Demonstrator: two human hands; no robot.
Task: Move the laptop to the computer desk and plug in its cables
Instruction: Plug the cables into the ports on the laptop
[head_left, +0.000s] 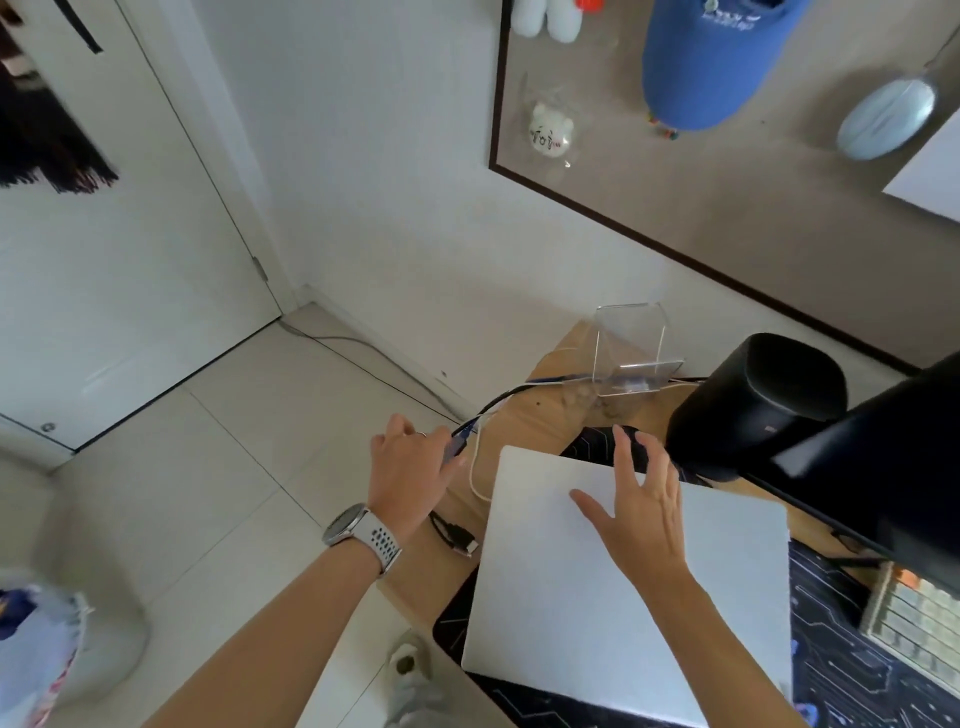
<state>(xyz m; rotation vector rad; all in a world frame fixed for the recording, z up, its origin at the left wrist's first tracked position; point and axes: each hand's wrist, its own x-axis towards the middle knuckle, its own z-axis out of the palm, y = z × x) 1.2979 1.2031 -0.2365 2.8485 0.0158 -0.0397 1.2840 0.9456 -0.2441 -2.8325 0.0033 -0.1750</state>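
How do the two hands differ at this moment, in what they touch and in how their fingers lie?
The left hand grips a dark cable plug beside the desk's edge; the right hand holds nothing. The left hand's fingers are curled round the plug; the right hand's fingers are spread flat on the closed white laptop. The left wrist wears a watch; the right wrist is bare. Both arms are bare.

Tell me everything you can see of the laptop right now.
The laptop is a thin slab with a plain white or silver lid, matte, rounded corners, no logo visible. It is closed and lies flat on the dark patterned desk mat, turned at an angle to the desk's edge. The right hand rests open on its far half, fingers spread. The left hand holds a cable beside its left edge; nothing looks plugged in.
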